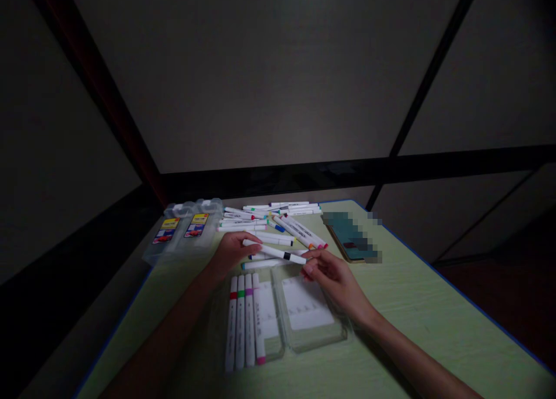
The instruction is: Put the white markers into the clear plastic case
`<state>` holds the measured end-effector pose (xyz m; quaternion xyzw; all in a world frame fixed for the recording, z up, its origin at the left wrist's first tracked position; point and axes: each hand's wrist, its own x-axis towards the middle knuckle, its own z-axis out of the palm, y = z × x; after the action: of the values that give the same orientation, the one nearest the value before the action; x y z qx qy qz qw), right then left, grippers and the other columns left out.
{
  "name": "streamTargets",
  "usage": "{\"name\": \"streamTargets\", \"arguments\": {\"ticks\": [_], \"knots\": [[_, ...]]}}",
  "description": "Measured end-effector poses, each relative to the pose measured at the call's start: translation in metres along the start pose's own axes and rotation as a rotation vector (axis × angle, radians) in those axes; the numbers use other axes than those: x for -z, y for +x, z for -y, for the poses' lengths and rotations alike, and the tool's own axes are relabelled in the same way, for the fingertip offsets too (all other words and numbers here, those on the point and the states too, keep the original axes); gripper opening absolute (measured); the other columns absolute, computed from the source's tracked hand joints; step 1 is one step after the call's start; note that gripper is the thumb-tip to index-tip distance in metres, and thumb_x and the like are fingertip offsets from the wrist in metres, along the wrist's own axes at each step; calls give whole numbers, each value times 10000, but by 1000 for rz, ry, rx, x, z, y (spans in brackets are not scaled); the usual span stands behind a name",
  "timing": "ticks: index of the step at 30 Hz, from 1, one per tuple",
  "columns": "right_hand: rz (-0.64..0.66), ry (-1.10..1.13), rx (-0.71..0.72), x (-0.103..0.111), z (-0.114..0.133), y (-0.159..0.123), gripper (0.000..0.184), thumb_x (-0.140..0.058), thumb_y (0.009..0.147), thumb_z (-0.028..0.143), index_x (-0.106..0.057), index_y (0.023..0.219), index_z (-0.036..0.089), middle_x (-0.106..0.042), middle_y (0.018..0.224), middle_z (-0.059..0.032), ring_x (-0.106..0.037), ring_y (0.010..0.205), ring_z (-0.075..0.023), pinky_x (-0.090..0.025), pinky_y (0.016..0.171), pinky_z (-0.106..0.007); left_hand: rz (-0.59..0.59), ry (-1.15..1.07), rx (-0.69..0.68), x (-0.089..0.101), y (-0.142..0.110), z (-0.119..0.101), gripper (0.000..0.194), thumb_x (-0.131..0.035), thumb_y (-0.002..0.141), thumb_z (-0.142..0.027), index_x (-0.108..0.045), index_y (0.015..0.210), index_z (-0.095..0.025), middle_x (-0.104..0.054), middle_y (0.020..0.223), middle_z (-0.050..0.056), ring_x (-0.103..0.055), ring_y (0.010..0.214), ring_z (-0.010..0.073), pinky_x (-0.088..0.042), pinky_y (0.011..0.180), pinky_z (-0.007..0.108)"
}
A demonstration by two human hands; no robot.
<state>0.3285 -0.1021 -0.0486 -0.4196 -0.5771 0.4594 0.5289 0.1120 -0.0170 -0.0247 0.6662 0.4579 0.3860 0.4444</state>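
One pen [273,251] held above the table [417,295], seen over the nearest loose pens [306,230] and just beyond the open case [313,338]. Left hand [234,249] closed on the plain end, pinching with thumb and fingertips. Right hand [334,271] at the black-banded end, fingers curled close about the tip; firm pinch or mere steadying, cannot tell.

Step in hand, as judged: steadying the pen between both hands. To do that well, grip lightly at the ends, leaving barrel and band in plain sight. Carry the weight with one hand and guide with the other; avoid pulling outward, for fear of working a cap loose. Read the band before letting go with either hand: probably the best clue to colour and direction. Compare with the four packed pens [241,324], side by side in the left part of the case: red, green and purple bands towards the far end on three, a pink end nearest on the fourth. Turn with fingertips rather than wrists, forearms wide of the row. Mind the dim light. Leave alone the phone [347,237], off to the right, and the boxes [197,225], far left.
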Motion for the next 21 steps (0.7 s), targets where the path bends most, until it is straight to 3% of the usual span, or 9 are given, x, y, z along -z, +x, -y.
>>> {"name": "streamTargets", "arguments": {"ticks": [8,17,21], "knots": [[-90,265,-187,1,9,4,319,-719,603,389,-608,771,142,-624,601,3,-525,508,-72,-411,520,-195,6,67,-16,-3,-2,-3,232,-646,582,-319,-647,694,-116,-582,514,-5,-473,485,91,-329,478,198],[-146,433,-244,3,12,3,308,-754,570,329,-603,759,140,-618,585,13,-501,494,-48,-388,490,-154,29,81,-53,-13,-12,-26,153,-618,622,-284,-619,620,-131,-617,549,1,-519,518,98,-411,558,221],[-162,506,-230,5,13,5,276,-735,599,316,-595,773,155,-595,593,24,-481,496,-50,-374,473,-156,142,14,-23,-18,-16,-35,136,-631,608,-257,-617,660,-133,-630,581,6,-565,563,118,-444,603,247]]}}
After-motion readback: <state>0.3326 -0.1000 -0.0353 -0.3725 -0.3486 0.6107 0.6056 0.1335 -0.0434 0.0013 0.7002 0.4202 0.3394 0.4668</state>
